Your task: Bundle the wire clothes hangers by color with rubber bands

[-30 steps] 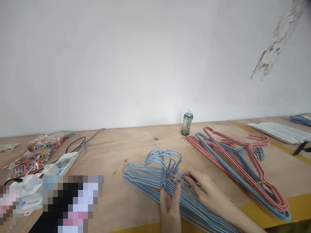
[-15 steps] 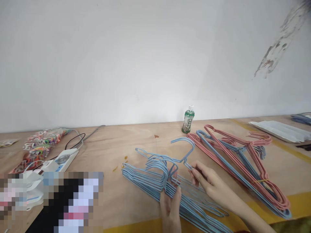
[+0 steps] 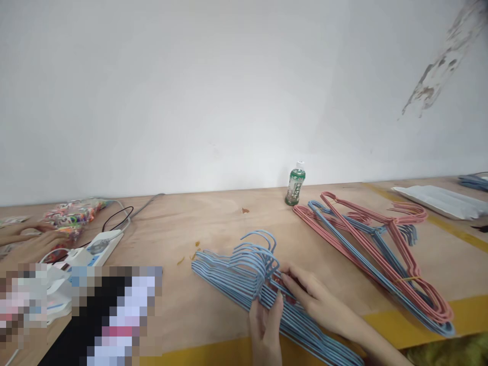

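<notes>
A stack of blue hangers lies slanting across the wooden table, its hooks bunched near the middle. My left hand is closed round the stack just below the hooks, thumb on top. At the right of the hooks, my right hand pinches the wire of a blue hanger on top of the stack; its fingertips are partly hidden among the wires. To the right lie pink hangers and more blue hangers, with a yellow band round one end.
A green-labelled bottle stands by the wall. At the left are a power strip, cables, colourful packets and another person's hands. White packaging lies at the back right. Yellow tape marks the table.
The hanger in my right hand has come down and left onto the stack, its hook now among the others. Another person's hands have appeared at the left, over the packets.
</notes>
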The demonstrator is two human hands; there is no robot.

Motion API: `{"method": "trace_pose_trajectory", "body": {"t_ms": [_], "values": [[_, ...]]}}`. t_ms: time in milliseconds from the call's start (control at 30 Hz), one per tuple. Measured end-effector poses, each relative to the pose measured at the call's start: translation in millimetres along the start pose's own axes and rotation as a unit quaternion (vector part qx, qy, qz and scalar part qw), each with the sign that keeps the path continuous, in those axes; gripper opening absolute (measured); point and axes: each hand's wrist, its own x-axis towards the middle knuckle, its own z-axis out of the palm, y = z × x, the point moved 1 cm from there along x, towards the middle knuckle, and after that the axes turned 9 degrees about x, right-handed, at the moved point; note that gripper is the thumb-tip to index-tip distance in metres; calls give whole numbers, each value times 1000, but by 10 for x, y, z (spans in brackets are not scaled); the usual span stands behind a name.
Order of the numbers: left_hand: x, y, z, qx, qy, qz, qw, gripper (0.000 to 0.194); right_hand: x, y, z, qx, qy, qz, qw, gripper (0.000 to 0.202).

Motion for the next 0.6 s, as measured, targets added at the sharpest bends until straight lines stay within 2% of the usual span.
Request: {"method": "trace_pose_trajectory", "body": {"t_ms": [167,333,467,600], "values": [[20,31,49,-34,-23,-6,999,47,-56,-124,-6,57,-16,-46,997,25],[55,49,34,-30,-3,-25,999,32,-48,-109,-20,-34,-22,-45,998,14],[90,117,45,-35,3,-8,999,34,-14,-68,-14,-82,11,-51,995,8],[89,172,54,-11,16,-22,1000,36,14,-65,-9,-121,22,-71,990,5]]}}
